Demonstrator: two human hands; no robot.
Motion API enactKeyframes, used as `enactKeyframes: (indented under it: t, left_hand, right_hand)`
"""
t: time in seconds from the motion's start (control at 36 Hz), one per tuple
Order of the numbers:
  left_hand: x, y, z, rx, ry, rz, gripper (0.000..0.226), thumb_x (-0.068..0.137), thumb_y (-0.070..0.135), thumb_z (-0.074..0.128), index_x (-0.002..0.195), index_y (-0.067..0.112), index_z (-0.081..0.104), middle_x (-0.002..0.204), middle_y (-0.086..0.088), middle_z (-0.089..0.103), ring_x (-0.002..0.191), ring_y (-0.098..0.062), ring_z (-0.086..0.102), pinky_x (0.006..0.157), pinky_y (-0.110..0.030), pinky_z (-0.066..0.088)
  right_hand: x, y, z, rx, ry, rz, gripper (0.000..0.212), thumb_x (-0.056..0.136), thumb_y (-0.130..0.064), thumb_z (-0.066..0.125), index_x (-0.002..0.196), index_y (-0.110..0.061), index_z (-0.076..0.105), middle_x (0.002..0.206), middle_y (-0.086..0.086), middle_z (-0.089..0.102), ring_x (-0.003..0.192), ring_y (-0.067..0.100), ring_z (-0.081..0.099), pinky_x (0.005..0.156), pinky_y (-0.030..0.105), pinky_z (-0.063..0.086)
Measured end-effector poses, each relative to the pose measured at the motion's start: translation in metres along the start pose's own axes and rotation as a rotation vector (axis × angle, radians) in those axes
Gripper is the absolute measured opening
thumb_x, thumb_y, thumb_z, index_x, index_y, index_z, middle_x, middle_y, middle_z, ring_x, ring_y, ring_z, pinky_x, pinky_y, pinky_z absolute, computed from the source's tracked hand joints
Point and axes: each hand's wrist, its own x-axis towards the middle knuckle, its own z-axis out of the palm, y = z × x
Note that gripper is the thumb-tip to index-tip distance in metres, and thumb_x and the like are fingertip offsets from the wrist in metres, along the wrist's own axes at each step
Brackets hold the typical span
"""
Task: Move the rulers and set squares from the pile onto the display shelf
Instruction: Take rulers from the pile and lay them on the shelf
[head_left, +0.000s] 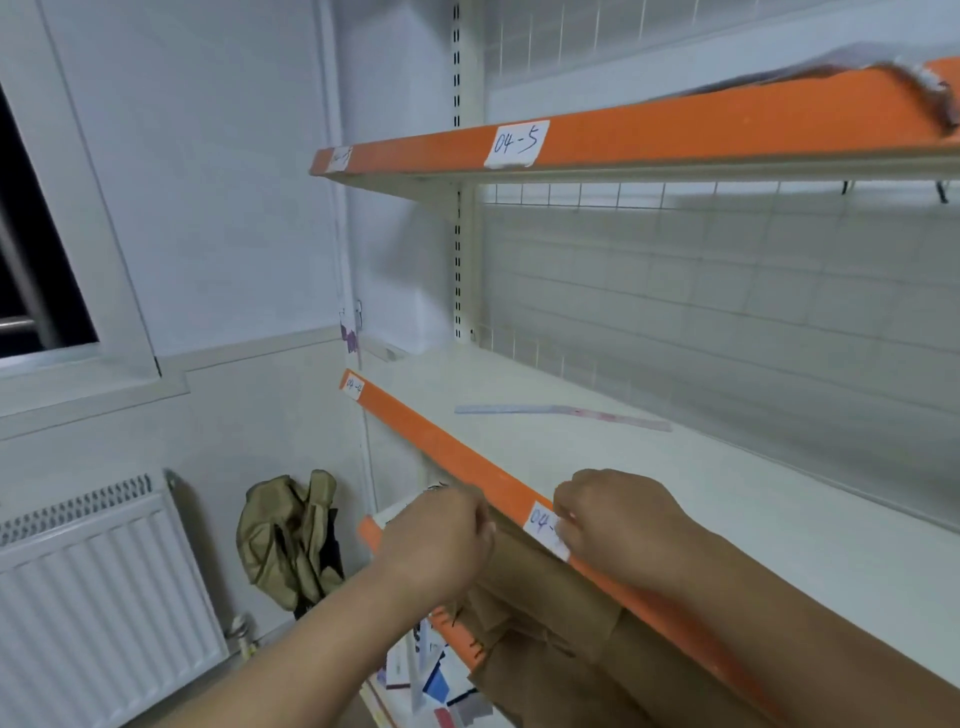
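Rulers on the shelf: a pale blue and a pink strip (566, 412) lie flat, end to end, right of centre in the frame. The blur leaves us unsure whether they are two rulers or one long one.
Display shelf: the middle board (727, 519) carries those strips towards its back, and we see nothing else lying on it.
Pile: flat, coloured packets (441, 675) lie on a lower level at the bottom centre. We take these for the stock to be moved.
Progress: we judge the task barely begun, with one or two pieces placed and most of the pile left. We see no set square on the shelf.
Left hand: the left hand (436, 540) is at lower centre, just below the orange edge strip (441, 441). Its fingers are curled in, but we cannot tell if they hold anything.
Right hand: the right hand (613, 525) is just right of it with knuckles up. Its curled fingers are against the paper label (540, 525) on the strip, and we cannot make out what they hold, if anything.
Below the hands: brown cardboard (545, 597) fills the space under the strip.
Above: an upper shelf (675, 124) crosses the upper right of the frame.
Left side: a khaki bag (291, 535) and a radiator (104, 582) are at lower left.
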Motion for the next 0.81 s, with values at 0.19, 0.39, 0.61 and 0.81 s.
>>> enactKeyframes:
  t: [0.19, 0.39, 0.61, 0.81]
  left_hand:
    - [0.083, -0.012, -0.005, 0.001, -0.008, 0.032, 0.018, 0.095, 0.029, 0.045, 0.099, 0.019, 0.060, 0.098, 0.002, 0.064, 0.092, -0.017, 0.060, 0.082, -0.035, 0.052]
    - [0.139, -0.013, -0.002, 0.012, -0.022, 0.084, 0.020, 0.096, 0.028, 0.043, 0.099, 0.019, 0.060, 0.095, 0.003, 0.063, 0.084, -0.014, 0.059, 0.076, -0.030, 0.051]
    - [0.186, -0.023, -0.004, -0.033, -0.020, 0.180, 0.017, 0.095, 0.030, 0.046, 0.097, 0.021, 0.060, 0.096, 0.007, 0.064, 0.085, -0.012, 0.059, 0.075, -0.027, 0.048]
    - [0.221, -0.042, -0.007, -0.012, -0.067, 0.271, 0.015, 0.095, 0.028, 0.043, 0.092, 0.021, 0.057, 0.091, 0.007, 0.061, 0.075, -0.012, 0.053, 0.065, -0.024, 0.041]
  right_hand:
    - [0.067, 0.030, 0.009, -0.032, 0.004, 0.011, 0.030, 0.096, -0.036, 0.038, 0.111, -0.019, 0.058, 0.110, -0.001, 0.059, 0.101, 0.019, 0.056, 0.081, 0.031, 0.046]
    - [0.110, 0.049, 0.018, -0.029, -0.006, 0.068, 0.030, 0.096, -0.035, 0.039, 0.113, -0.019, 0.057, 0.117, -0.001, 0.059, 0.108, 0.020, 0.056, 0.085, 0.032, 0.047]
    - [0.147, 0.062, 0.036, -0.018, -0.045, 0.196, 0.028, 0.094, -0.033, 0.041, 0.108, -0.017, 0.059, 0.117, 0.002, 0.059, 0.106, 0.022, 0.057, 0.082, 0.032, 0.048]
    - [0.169, 0.068, 0.052, -0.011, -0.117, 0.367, 0.026, 0.093, -0.029, 0.042, 0.105, -0.017, 0.062, 0.112, 0.002, 0.061, 0.102, 0.021, 0.058, 0.077, 0.028, 0.046]
